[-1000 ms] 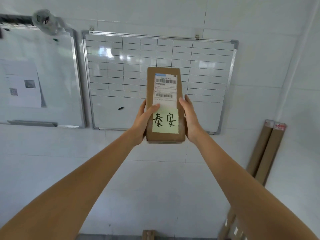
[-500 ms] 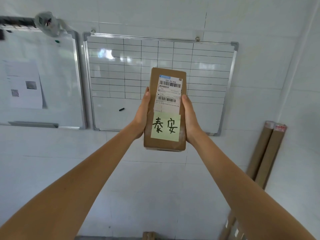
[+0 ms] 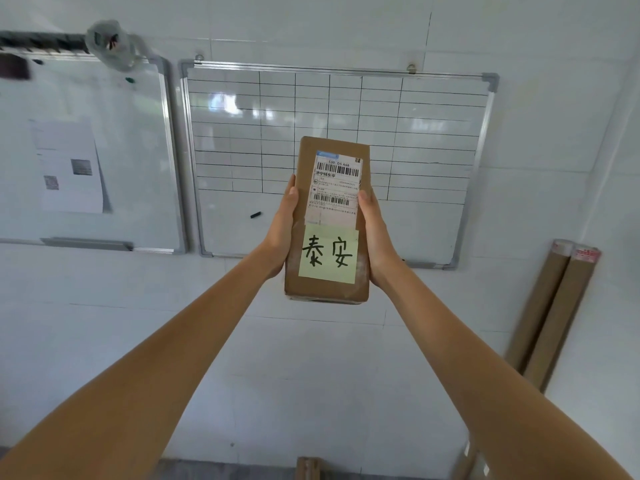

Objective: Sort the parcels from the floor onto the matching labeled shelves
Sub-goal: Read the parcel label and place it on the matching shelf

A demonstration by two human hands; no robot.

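Holding the parcel (image 3: 327, 220) upright at arm's length in front of the gridded whiteboard (image 3: 433, 133), I have my left hand (image 3: 280, 233) flat against its left edge and my right hand (image 3: 375, 237) against its right, both pressed inward so the box is clamped between my palms. It hangs in the air, touching nothing else. This step, I judge, is reading the yellow note (image 3: 329, 254), which says 泰安, below the shipping label (image 3: 336, 188). To do it well I should keep my fingers off the writing, hold the face square to my eyes, then find the matching shelf; none is in view.
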